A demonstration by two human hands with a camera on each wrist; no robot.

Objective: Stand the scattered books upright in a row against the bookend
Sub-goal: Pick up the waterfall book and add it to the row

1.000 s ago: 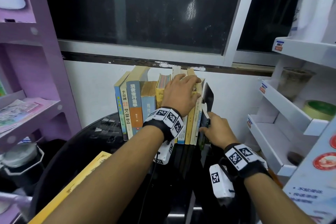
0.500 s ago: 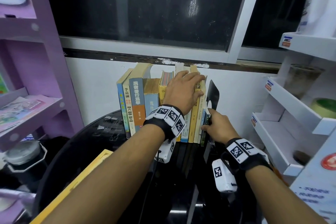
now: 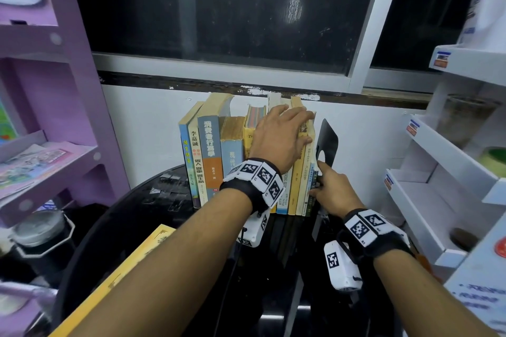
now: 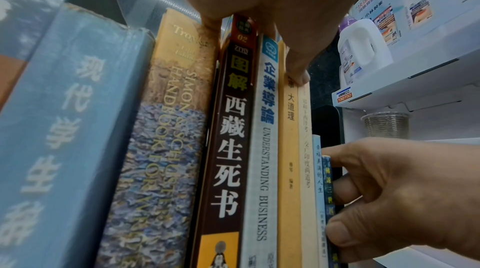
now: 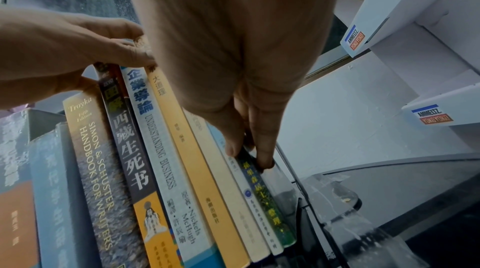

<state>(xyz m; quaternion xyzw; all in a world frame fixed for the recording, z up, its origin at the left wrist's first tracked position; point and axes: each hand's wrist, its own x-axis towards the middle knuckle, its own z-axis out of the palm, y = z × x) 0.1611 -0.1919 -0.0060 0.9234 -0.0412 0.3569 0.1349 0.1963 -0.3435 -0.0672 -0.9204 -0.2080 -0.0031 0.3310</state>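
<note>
Head view: on the black tabletop a row of books stands upright, the left hand laid flat-fingered over their tops to steady them, while the right hand pinches a thin dark book, apparently seating it against the black bookend.

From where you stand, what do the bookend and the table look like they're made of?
The bookend looks like thin sheet metal painted matte black: a flat, slim plate with a cut-out hole. The table seems to be dark glass or a glossy black top, since it mirrors the books; which one, I can't tell.
</note>
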